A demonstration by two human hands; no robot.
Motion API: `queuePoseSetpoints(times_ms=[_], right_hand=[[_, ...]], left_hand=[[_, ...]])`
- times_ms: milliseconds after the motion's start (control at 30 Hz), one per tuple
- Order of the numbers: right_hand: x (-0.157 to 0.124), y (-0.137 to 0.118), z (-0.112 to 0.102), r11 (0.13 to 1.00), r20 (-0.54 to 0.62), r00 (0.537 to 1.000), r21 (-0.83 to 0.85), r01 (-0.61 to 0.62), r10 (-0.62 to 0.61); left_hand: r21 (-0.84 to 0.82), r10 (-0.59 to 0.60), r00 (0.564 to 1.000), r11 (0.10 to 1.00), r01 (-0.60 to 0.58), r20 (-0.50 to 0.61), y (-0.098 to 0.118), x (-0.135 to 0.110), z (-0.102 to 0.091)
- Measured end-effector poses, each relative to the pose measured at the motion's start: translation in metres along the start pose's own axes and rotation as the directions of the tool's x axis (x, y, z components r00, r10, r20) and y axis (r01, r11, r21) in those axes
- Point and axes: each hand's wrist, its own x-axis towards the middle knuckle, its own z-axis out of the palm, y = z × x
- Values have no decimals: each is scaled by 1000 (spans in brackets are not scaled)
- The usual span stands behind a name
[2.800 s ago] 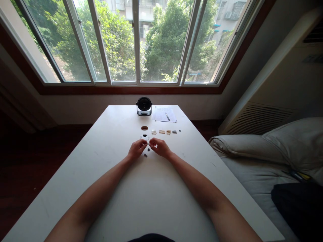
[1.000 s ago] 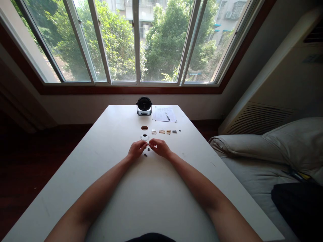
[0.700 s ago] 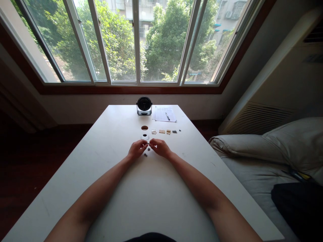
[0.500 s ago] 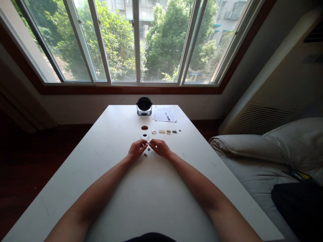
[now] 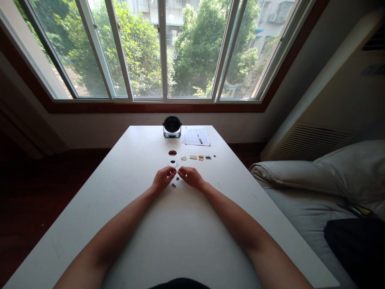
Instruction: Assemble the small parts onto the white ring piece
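Note:
My left hand (image 5: 164, 178) and my right hand (image 5: 190, 177) meet fingertip to fingertip over the white table. Both are closed in a pinch around something small and light-coloured between them, too tiny to make out. Just below the fingertips lies a small dark grey piece (image 5: 177, 178), and a second dark piece (image 5: 173, 185) rests a little nearer to me. Right behind the hands is a round, clear-rimmed disc (image 5: 173, 163) with a dark centre. Farther right, small parts sit in a row: white pieces (image 5: 183, 157), gold pieces (image 5: 193, 157), more gold pieces (image 5: 201, 157) and grey pieces (image 5: 208, 157).
A black round fan-like device (image 5: 172, 126) stands at the table's (image 5: 144, 241) far edge. Beside it lie paper sheets (image 5: 192, 137) with a pen (image 5: 200, 139) on top. A round hole (image 5: 172, 153) opens in the tabletop. A pale sofa (image 5: 294, 180) borders the right side.
Both hands stay in nearly the same place, with only a slight shift of the fingers around the small thing. The pieces on the table have not moved.

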Motion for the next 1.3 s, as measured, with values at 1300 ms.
queuePoseSetpoints(times_ms=[1300], right_hand=[[0, 3, 3, 998, -29, 998, 37, 49, -48]], left_hand=[[8, -33, 999, 999, 32, 29, 0, 1, 0]])
